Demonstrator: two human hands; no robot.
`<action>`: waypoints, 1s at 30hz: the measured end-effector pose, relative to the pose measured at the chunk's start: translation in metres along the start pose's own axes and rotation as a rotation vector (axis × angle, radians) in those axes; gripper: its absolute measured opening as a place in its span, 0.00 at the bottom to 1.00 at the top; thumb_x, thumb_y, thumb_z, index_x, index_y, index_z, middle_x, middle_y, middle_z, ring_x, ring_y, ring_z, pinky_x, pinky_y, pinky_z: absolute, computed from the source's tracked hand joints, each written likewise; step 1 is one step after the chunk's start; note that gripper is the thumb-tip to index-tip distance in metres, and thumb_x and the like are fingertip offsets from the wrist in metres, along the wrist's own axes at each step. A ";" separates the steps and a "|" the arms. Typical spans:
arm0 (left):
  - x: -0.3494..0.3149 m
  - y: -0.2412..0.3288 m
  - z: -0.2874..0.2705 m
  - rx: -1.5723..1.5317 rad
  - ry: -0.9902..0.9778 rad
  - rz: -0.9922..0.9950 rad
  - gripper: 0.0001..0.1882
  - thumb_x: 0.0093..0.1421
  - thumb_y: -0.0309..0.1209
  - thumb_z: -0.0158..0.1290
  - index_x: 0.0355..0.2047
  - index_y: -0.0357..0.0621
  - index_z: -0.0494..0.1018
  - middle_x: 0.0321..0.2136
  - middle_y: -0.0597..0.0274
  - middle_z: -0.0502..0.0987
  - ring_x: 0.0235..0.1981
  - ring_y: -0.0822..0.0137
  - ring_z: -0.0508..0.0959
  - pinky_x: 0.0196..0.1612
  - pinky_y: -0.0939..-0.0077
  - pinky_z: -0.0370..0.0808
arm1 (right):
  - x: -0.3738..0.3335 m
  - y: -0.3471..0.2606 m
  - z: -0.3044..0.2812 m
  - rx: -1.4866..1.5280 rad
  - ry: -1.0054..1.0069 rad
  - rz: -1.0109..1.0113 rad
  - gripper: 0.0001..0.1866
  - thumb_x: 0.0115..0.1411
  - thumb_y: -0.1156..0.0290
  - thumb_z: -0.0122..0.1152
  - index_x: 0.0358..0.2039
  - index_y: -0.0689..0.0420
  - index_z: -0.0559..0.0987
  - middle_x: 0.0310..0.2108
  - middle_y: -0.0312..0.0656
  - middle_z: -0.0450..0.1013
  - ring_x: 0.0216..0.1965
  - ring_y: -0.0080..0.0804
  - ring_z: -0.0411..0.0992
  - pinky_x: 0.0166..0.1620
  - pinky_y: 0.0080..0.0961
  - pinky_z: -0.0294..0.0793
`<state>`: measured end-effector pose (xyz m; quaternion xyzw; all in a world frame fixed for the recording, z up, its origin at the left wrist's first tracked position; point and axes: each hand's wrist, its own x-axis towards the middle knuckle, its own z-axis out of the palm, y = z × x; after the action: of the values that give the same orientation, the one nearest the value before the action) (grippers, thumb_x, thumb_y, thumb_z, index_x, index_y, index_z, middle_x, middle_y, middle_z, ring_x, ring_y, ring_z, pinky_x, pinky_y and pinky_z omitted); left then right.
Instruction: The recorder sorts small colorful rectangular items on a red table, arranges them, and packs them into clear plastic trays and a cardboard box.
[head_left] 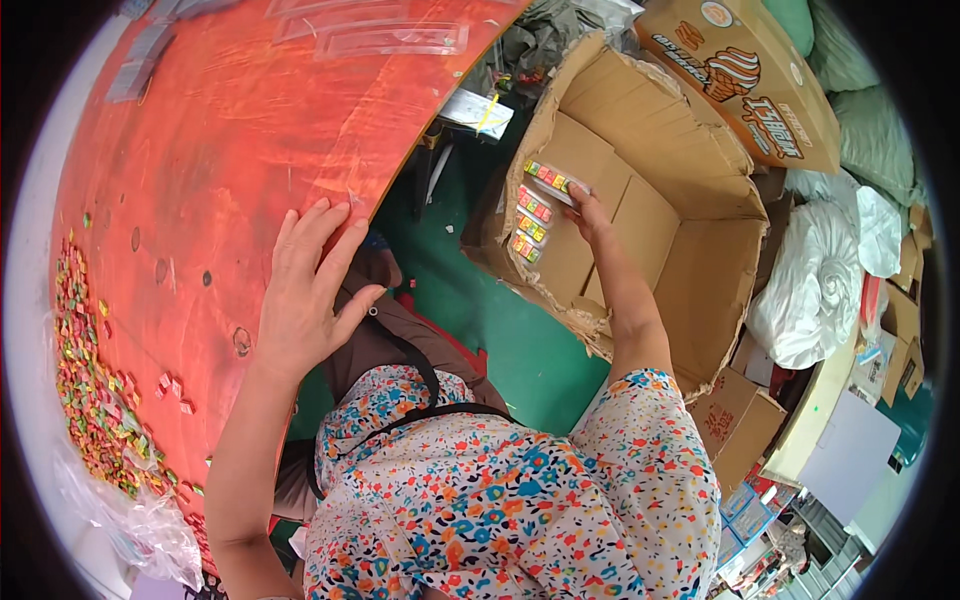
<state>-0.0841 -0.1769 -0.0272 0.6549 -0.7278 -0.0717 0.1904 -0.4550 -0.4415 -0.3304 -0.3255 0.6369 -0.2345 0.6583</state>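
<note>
My left hand (pixel 308 290) rests flat near the edge of the red tabletop (pixel 230 150), fingers stretched and thumb apart, holding nothing. My right hand (pixel 592 212) reaches into a large open cardboard box (pixel 690 150) on my right. Its fingers close on the end of a narrow clear tray (pixel 548 178) filled with small red, yellow and green wrapped pieces. Beside it, along the box's left side, lie similar filled trays (pixel 531 230) in a row. The fingertips under the held tray are partly hidden.
Many small wrapped pieces (pixel 85 370) are heaped along the table's left side, near a crumpled clear plastic bag (pixel 150 530). Empty clear trays (pixel 390 40) lie at the far end. A printed carton (pixel 740 80) and white plastic bags (pixel 815 285) stand beyond the box.
</note>
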 end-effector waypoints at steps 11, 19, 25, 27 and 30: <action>0.007 0.004 -0.005 0.021 -0.013 -0.021 0.38 0.51 0.36 0.65 0.62 0.47 0.65 0.61 0.53 0.65 0.64 0.49 0.64 0.68 0.45 0.56 | 0.022 0.001 0.013 -0.334 -0.038 -0.082 0.16 0.61 0.58 0.63 0.46 0.52 0.77 0.32 0.33 0.75 0.31 0.25 0.72 0.33 0.24 0.71; 0.004 0.008 0.002 -0.022 -0.017 -0.024 0.34 0.51 0.39 0.65 0.57 0.44 0.68 0.60 0.51 0.65 0.63 0.50 0.64 0.68 0.47 0.57 | 0.040 0.023 0.002 -0.781 -0.057 -0.508 0.19 0.51 0.68 0.60 0.44 0.59 0.82 0.39 0.54 0.78 0.39 0.45 0.78 0.45 0.35 0.77; -0.002 0.005 -0.005 -0.014 -0.011 -0.041 0.38 0.48 0.37 0.67 0.60 0.45 0.67 0.59 0.51 0.66 0.63 0.49 0.64 0.68 0.45 0.57 | 0.021 -0.007 0.025 -0.536 -0.126 -0.256 0.20 0.55 0.67 0.62 0.48 0.61 0.81 0.42 0.51 0.78 0.42 0.42 0.77 0.51 0.32 0.75; 0.001 0.004 -0.001 -0.027 0.000 -0.031 0.38 0.49 0.38 0.67 0.60 0.45 0.67 0.59 0.51 0.66 0.63 0.49 0.65 0.68 0.45 0.57 | 0.013 -0.017 0.014 -0.711 0.022 -0.453 0.20 0.57 0.70 0.61 0.49 0.64 0.79 0.41 0.47 0.78 0.38 0.33 0.76 0.45 0.28 0.77; 0.004 0.006 -0.001 -0.040 0.016 -0.019 0.34 0.51 0.39 0.64 0.58 0.44 0.68 0.59 0.52 0.66 0.63 0.51 0.64 0.68 0.48 0.56 | -0.002 -0.049 -0.004 -0.605 0.161 -0.621 0.16 0.63 0.66 0.61 0.48 0.61 0.79 0.40 0.43 0.79 0.43 0.28 0.75 0.50 0.25 0.73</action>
<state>-0.0896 -0.1804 -0.0234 0.6585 -0.7184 -0.0827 0.2084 -0.4543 -0.4736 -0.2930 -0.6603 0.5982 -0.2489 0.3799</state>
